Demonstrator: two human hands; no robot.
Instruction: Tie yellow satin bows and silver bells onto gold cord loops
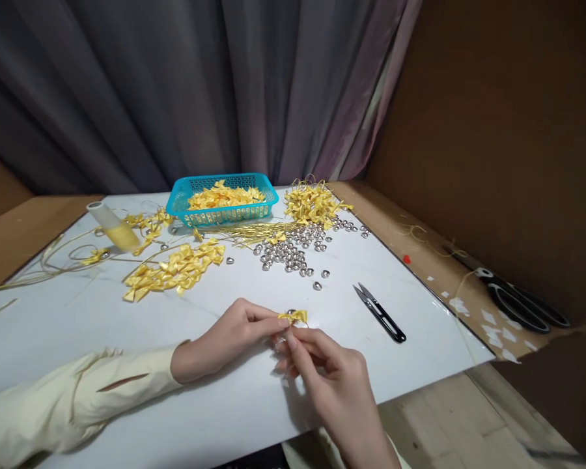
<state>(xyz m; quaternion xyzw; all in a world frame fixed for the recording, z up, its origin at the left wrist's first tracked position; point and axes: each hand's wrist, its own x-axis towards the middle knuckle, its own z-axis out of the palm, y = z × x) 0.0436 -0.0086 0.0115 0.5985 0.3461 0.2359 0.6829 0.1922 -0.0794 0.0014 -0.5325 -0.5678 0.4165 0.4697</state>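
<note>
Because the yellow bow (300, 316) looks light and soft, its middle should hold best, the left hand (241, 329) pinching its left end, the nearer right hand (334, 371) with grip unclear.

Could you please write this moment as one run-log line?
left hand: pinching bow | right hand: close beside bow | snips: on table | silver beads: loose on table | basket: holding bows
</note>
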